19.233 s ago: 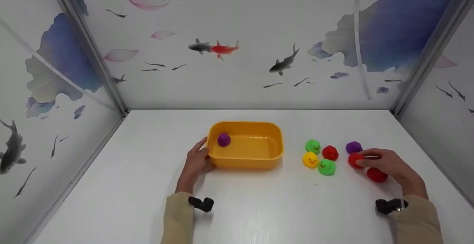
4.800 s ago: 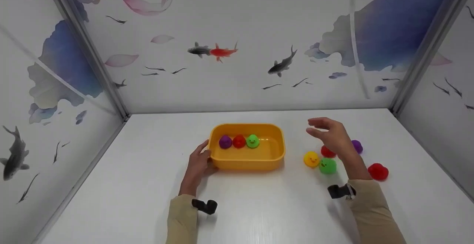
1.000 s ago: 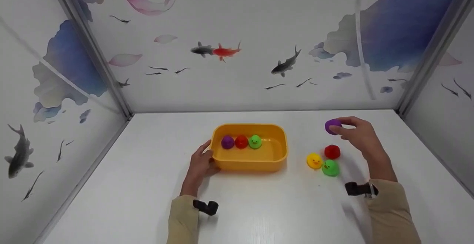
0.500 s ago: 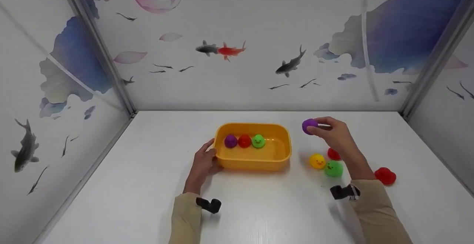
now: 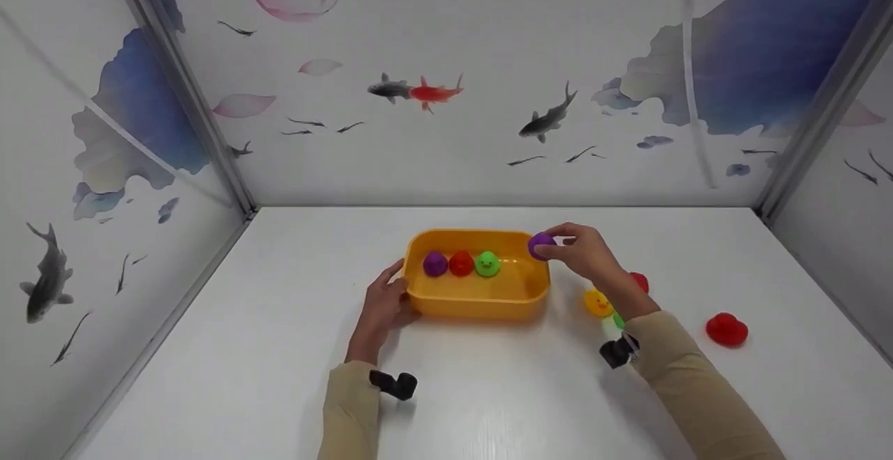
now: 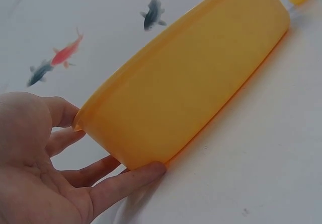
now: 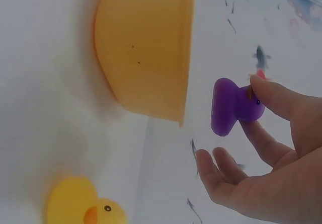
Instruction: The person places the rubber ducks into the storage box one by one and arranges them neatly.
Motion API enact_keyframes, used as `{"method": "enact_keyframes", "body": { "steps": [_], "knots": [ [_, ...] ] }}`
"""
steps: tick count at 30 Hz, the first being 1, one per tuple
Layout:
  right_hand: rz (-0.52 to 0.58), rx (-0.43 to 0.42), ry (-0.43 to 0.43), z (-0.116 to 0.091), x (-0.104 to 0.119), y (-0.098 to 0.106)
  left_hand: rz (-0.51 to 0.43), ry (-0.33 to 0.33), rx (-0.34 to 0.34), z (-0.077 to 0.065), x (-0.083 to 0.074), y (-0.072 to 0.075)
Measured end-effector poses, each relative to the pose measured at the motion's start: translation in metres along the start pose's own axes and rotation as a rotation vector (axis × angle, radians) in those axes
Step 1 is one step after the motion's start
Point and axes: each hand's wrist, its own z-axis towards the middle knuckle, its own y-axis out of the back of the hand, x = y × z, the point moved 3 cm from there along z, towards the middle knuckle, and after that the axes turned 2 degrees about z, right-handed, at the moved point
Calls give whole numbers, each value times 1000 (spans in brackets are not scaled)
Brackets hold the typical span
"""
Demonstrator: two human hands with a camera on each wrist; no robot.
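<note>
My right hand [image 5: 582,254] pinches a purple rubber duck [image 5: 541,246] at the right end of a yellow tub [image 5: 481,310]. In the right wrist view, thumb and finger grip its head [image 7: 250,104], while the other fingers stand apart from it. At the tub's left end, my left hand [image 5: 380,306] rests spread, slightly bent fingers against the outside; one finger lies along the lower corner in the left wrist view. Inside the tub, a purple duck [image 5: 435,264], a red duck [image 5: 461,263] and a green duck [image 5: 487,264] form a row at the left.
Right of the tub are a yellow duck [image 5: 598,302], a green duck [image 5: 619,320] and a red duck [image 5: 638,283], partly hidden by the right arm. Another red duck [image 5: 727,330] lies farther right. Printed panels [image 5: 446,167] border the white table [image 5: 488,390].
Over the last second, my right hand has carried the purple duck leftward to the tub's right end. Red and green ducks joined the tub earlier. My left hand has stayed at the tub.
</note>
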Motion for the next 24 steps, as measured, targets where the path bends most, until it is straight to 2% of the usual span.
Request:
{"method": "enact_keyframes", "body": {
  "steps": [10, 16, 24],
  "knots": [
    [73, 14, -82, 22, -6, -23, -12, 0, -10, -1, -3, 1],
    [66, 11, -101, 30, -4, -32, -1, -18, -5, -1, -2, 1],
    [49, 22, -136, 39, -9, -40, 4, 9, -3, 1, -1, 1]
  ]
}}
